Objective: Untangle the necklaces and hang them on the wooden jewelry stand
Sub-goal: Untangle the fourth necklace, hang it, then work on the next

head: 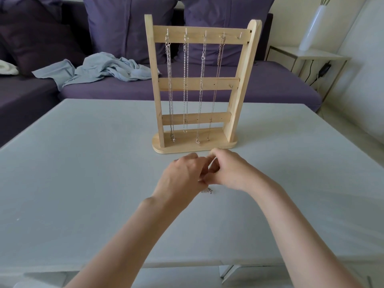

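Note:
The wooden jewelry stand [239,84] stands upright at the middle of the table. Several silver necklaces [185,84] hang from hooks on its top bar, and the rightmost hook [240,35] is bare. In front of the stand's base, my left hand [182,175] and my right hand [230,169] meet with their fingers pinched together. A small bunch of silver chain [206,191] dangles below them and touches the table. Most of that chain is hidden inside my fingers.
The grey table [83,163] stretches wide on both sides of my arms. Behind it is a purple sofa [270,84] with cushions and a crumpled light-blue cloth [99,68]. A side table with a white vase [312,28] stands at the far right.

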